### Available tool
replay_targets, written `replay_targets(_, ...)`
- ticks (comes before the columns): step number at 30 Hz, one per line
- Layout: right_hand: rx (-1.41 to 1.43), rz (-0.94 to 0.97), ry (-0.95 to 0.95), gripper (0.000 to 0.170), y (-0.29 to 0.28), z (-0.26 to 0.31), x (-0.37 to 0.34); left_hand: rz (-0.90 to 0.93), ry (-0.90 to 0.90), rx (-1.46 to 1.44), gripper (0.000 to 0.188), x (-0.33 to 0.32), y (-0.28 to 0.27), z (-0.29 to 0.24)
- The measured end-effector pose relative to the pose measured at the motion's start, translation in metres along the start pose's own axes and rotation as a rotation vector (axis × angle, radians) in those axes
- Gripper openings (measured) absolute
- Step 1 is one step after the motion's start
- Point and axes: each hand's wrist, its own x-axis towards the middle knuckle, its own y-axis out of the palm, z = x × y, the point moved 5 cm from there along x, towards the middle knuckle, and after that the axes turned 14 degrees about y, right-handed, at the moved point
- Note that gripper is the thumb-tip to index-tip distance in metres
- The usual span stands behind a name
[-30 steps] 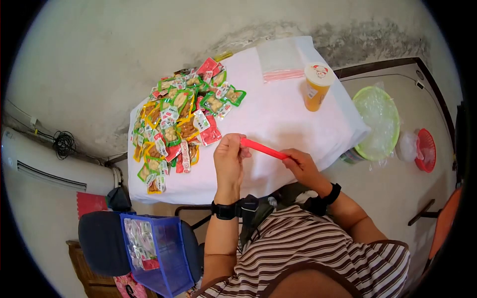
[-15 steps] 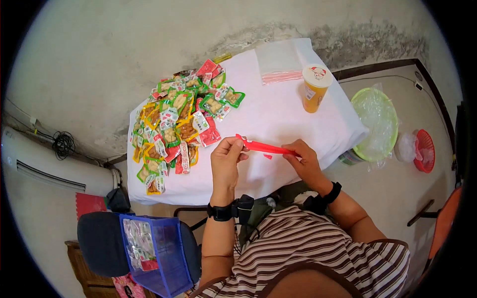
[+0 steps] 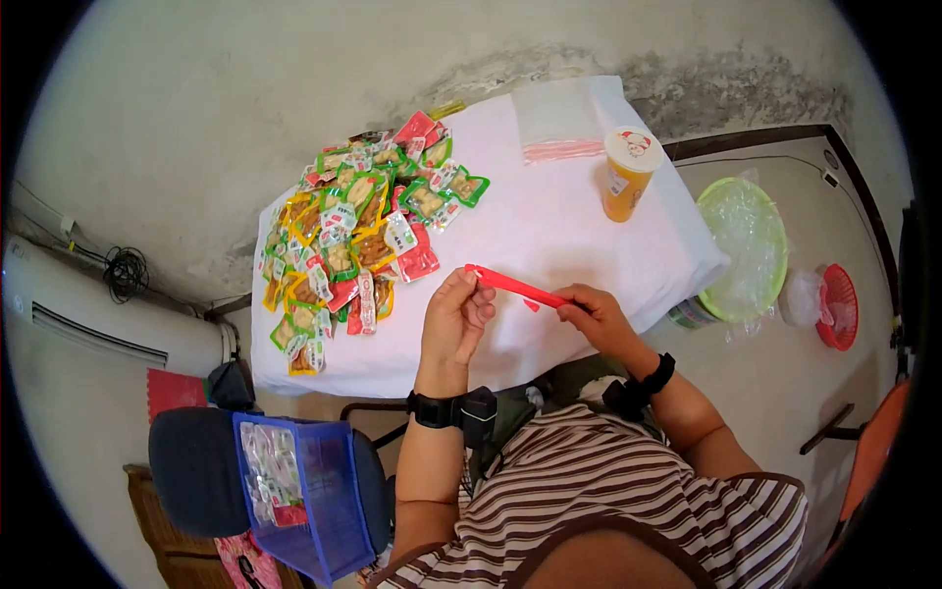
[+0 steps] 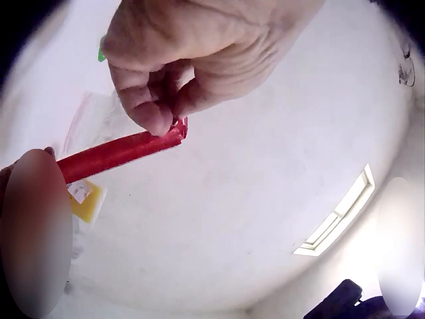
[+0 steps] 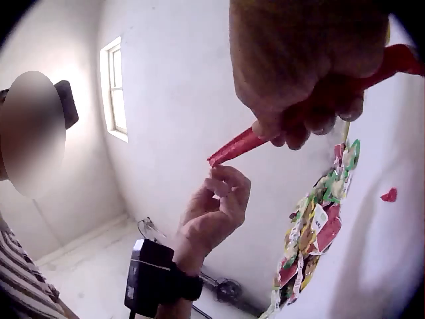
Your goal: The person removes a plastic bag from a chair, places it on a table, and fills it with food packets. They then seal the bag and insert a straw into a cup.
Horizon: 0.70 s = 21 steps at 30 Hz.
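A long, narrow red plastic packet (image 3: 520,288) stretches between both hands above the white tablecloth. My left hand (image 3: 457,314) pinches its left end, which looks torn in the left wrist view, between thumb and fingertips. The other end is in the grip of my right hand (image 3: 601,320); in the right wrist view the fingers curl round the packet (image 5: 239,145) and part of it sticks out beyond them. Below the packet, a small red scrap (image 3: 531,305) lies on the cloth. To the left is a heap of sealed snack packs (image 3: 339,245) with green, yellow and red wrappers.
A lidded cup (image 3: 626,191) with orange contents stands at the table's right. Behind it lie clear bags (image 3: 556,123) with red edges. A blue crate (image 3: 339,491) holding packs sits on a chair at left. A green basin (image 3: 743,250) and red basket (image 3: 837,306) are on the floor.
The small red scrap has appeared on the cloth under the packet since the first frame. My left fingers have shifted at the packet's end; the right hand keeps its grip.
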Motion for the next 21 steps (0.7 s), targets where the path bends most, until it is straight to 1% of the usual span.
replay_targets(1, 0.001, 0.001, 0.000, 0.018, -0.001, 0.001, 0.001, -0.007, -0.002, 0.016, 0.007, -0.001, 0.001, -0.001)
replay_targets(3, -0.180, -0.050, -0.154, 0.018, -0.002, 0.011, 0.000, -0.014, -0.005, 0.031, 0.007, 0.000, -0.002, -0.001)
replay_targets(4, -0.180, -0.048, -0.152, 0.018, -0.005, 0.008, 0.002, 0.063, -0.077, 0.003, 0.004, 0.002, -0.006, 0.001)
replay_targets(5, -0.133, 0.033, -0.113, 0.018, -0.007, 0.001, 0.004, 0.138, -0.148, -0.026, 0.004, 0.003, -0.009, 0.004)
replay_targets(6, -0.085, 0.115, -0.073, 0.018, -0.007, -0.003, 0.006, 0.132, -0.147, -0.027, 0.004, 0.005, -0.015, 0.005)
replay_targets(7, -0.085, 0.117, -0.072, 0.018, -0.011, -0.004, 0.007, 0.186, -0.170, -0.053, 0.004, 0.006, -0.017, 0.007)
replay_targets(8, -0.107, 0.162, -0.011, 0.019, -0.012, -0.005, 0.010, 0.240, -0.192, -0.078, 0.005, 0.006, -0.012, 0.007)
replay_targets(9, -0.130, 0.206, 0.048, 0.019, -0.011, -0.007, 0.011, 0.241, -0.192, -0.078, 0.005, 0.004, -0.009, 0.005)
replay_targets(11, -0.124, 0.209, 0.065, 0.019, -0.013, -0.005, 0.012, 0.157, 0.003, 0.276, 0.011, 0.004, -0.004, -0.008)
replay_targets(12, -0.120, 0.215, 0.087, 0.020, -0.014, -0.006, 0.012, 0.157, 0.003, 0.275, 0.011, 0.002, 0.000, -0.011)
replay_targets(15, -0.137, 0.197, 0.094, 0.020, -0.016, -0.007, 0.011, 0.172, 0.186, 0.719, 0.017, 0.001, 0.005, -0.030)
replay_targets(16, -0.136, 0.196, 0.094, 0.020, -0.017, -0.006, 0.011, 0.174, 0.185, 0.719, 0.017, 0.001, 0.005, -0.033)
replay_targets(18, -0.146, 0.195, 0.072, 0.020, -0.018, -0.002, 0.009, 0.232, 0.229, 1.004, 0.011, 0.000, 0.006, -0.037)
replay_targets(19, -0.145, 0.195, 0.075, 0.020, -0.020, -0.002, 0.008, 0.232, 0.226, 1.003, 0.011, -0.001, 0.006, -0.038)
replay_targets(21, -0.183, 0.222, 0.124, 0.019, -0.022, -0.001, 0.008, 0.414, 0.502, 1.356, 0.008, -0.005, 0.021, -0.046)
